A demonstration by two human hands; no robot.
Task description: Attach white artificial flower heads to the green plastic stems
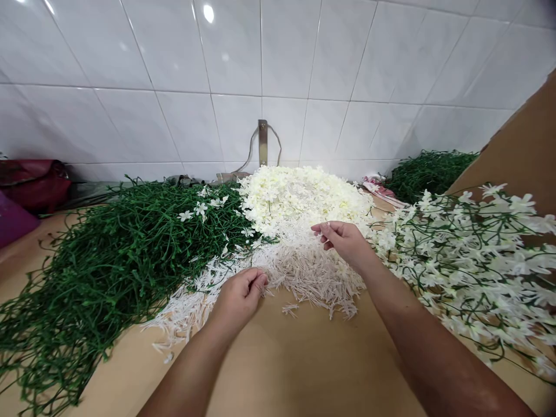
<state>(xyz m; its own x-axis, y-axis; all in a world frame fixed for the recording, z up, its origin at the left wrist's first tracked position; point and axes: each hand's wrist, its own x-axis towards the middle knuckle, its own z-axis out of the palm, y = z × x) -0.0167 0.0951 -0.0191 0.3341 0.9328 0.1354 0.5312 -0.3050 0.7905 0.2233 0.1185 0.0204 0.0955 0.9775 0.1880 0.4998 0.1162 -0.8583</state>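
Note:
My left hand [241,294] is closed at the near edge of a pile of small white sticks [319,275], thumb pressed on the forefinger. What it holds, if anything, is too small to make out. Over the same pile hovers my right hand [343,238], its fingertips pinched together; I cannot tell what is between them. Behind it rises a heap of cream-white artificial flower heads [304,194]. A large tangle of green plastic stems [130,243] lies to the left, with a few white blossoms [200,209] on top. White flowers on green stems [482,272] are bunched at the right.
The tan tabletop [299,359] meets a white tiled wall [286,52]. A metal bracket [263,142] with a cord stands against the wall. Cardboard [521,139] leans at the right, near more green stems [430,171]. A dark red bag [37,182] sits far left.

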